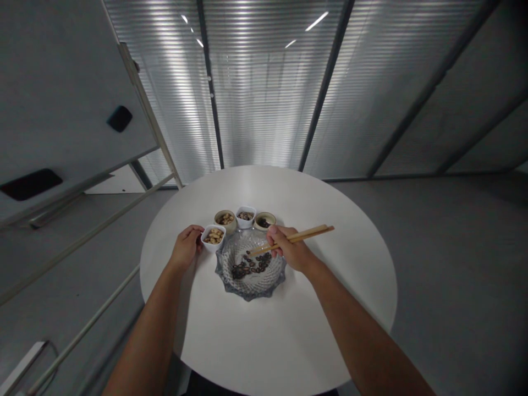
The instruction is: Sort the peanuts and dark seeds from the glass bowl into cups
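Note:
My right hand (291, 247) is closed round a pair of wooden chopsticks (312, 233). Their tips reach over a clear, scalloped glass bowl (248, 291), close to the dark beans or seeds (249, 266) scattered on its bottom. Whether anything sits between the tips is too small to tell. At the glass bowl's left, my left hand (186, 246) has its curled fingers against the side of a small white bowl (213, 245) with pale nuts inside. Behind the glass bowl stand a beige bowl (225, 213) of nuts, another white bowl (246, 222) and a second beige bowl (265, 215), both with dark contents.
Everything stands on a round white table (256, 341). A whiteboard (74, 82) on a pale metal frame (111, 220) leans in from the left. Glass panels with blinds (264, 110) line the far side. Grey floor (454, 264) lies to the right.

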### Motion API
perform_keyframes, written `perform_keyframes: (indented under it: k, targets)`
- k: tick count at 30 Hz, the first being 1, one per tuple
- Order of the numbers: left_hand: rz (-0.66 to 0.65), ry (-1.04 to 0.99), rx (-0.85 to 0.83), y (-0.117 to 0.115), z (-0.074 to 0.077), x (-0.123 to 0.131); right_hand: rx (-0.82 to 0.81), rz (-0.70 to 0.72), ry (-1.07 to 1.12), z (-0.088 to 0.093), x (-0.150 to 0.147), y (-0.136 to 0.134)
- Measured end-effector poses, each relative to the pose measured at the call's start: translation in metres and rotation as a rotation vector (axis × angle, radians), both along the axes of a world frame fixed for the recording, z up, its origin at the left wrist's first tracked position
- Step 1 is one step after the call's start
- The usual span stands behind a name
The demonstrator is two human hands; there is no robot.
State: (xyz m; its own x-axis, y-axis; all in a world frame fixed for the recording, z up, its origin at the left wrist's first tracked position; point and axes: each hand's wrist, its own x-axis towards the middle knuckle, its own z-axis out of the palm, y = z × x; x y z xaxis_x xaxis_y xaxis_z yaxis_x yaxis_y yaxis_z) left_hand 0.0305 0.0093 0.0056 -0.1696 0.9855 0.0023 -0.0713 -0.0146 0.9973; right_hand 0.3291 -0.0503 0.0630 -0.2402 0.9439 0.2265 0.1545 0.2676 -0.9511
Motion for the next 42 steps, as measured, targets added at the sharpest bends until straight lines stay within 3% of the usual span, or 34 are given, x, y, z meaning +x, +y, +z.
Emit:
perform_keyframes:
  k: [12,25,36,42]
  targets:
    - [0.002,0.015,0.004,0.0,0.001,0.001,0.036,0.029,-0.085,-0.004,0.002,-0.001]
    - [0.011,0.047,0.017,-0.001,0.002,-0.001,0.104,-0.067,-0.039,-0.001,0.001,-0.001]
    - [0.023,0.039,0.007,0.001,0.002,0.0,0.386,-0.279,-0.052,0.01,0.014,-0.004]
    - [0.02,0.058,0.028,0.003,0.0,-0.002,0.464,-0.41,-0.055,0.009,0.022,0.002]
